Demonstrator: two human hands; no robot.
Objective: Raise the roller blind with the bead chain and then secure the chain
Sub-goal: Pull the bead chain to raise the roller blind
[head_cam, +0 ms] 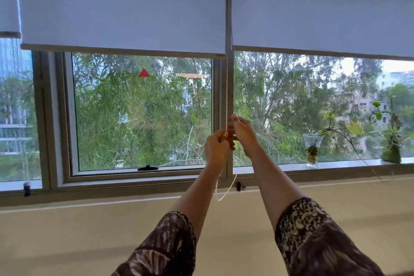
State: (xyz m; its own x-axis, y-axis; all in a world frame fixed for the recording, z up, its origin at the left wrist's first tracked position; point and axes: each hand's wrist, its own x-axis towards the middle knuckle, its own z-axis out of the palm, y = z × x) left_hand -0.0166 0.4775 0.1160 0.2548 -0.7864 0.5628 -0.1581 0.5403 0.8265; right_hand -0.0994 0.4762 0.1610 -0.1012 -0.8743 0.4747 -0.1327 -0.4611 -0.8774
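Observation:
A pale grey roller blind (pixel 123 6) covers the upper part of the left window, its bottom bar near the top of the glass. A white bead chain (pixel 226 87) hangs along the mullion between the two blinds. Its loose loop (pixel 224 196) dangles below my hands near the sill. My left hand (pixel 216 148) is closed around the chain. My right hand (pixel 243 132) pinches the chain slightly higher, fingers touching the left hand's. A small dark chain clip (pixel 239 186) sits on the frame at the sill.
A second blind (pixel 324 6) hangs at about the same height on the right. A glass vase with a plant cutting (pixel 312 152) and a mossy plant (pixel 391 152) stand on the right sill. A cream ledge (pixel 89 231) runs below the window.

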